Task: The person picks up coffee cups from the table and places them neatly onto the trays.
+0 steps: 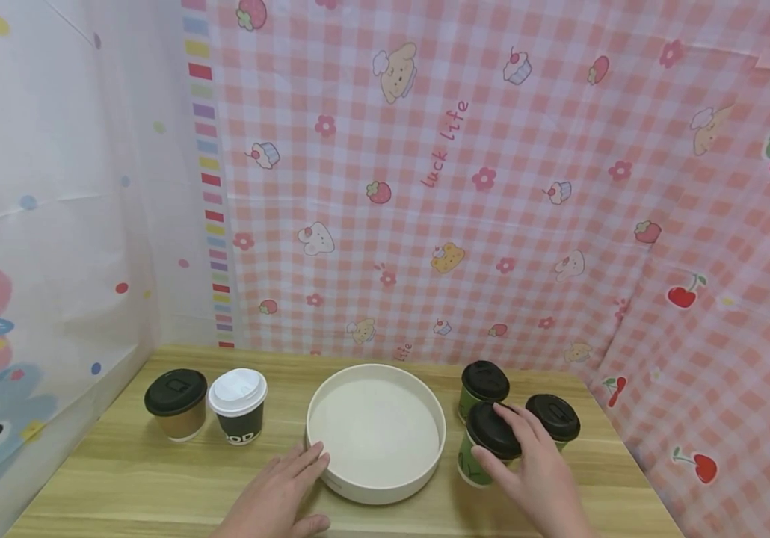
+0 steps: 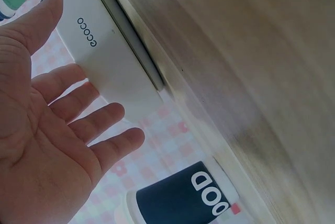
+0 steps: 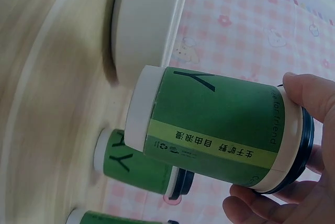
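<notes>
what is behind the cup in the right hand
In the head view, another green cup with a black lid stands behind the held cup, which hides part of its body.

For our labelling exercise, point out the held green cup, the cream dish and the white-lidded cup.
Held green cup (image 3: 219, 119), right wrist view: green sleeve.
Cream dish (image 1: 376, 430), head view: bare inner base.
White-lidded cup (image 1: 240, 421), head view: dark sleeve.

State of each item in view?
Green paper cup with black lid: lid on, gripped by right hand
Round cream bowl: upright, empty
Left hand: fingers relaxed, beside the bowl; contact unclear
Two other green paper cups: lids on, upright
Brown paper cup with black lid: lid on, upright
Black paper cup with white lid: lid on, upright
</notes>
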### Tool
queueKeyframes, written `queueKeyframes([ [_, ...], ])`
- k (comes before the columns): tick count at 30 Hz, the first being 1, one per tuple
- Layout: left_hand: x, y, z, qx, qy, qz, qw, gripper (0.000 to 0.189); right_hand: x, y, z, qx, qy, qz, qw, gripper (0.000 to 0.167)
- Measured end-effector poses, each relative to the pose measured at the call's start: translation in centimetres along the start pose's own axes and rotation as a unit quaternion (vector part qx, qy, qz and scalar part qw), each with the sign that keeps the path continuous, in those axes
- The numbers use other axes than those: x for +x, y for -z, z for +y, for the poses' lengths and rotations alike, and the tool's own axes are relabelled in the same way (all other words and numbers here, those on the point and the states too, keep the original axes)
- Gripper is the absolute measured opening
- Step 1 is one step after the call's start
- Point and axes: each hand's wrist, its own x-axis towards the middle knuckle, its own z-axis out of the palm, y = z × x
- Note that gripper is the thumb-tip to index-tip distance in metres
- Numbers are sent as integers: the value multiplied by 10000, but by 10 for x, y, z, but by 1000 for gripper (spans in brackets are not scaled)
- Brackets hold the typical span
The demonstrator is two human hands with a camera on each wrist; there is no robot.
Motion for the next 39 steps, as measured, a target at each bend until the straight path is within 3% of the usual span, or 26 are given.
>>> queueKeyframes([
  [8, -1, -1, -1, 36, -29, 50, 10000, 85, 8, -6, -13, 153, -10, -112, 9998, 71],
  [28, 0, 1, -1, -101, 72, -115, 9999, 86, 27, -38, -43, 643, 327, 109, 9973, 68],
  [39, -3, -1, -1, -40, -17, 82, 10000, 85, 36, -63, -60, 782, 246, -301, 9962, 66],
])
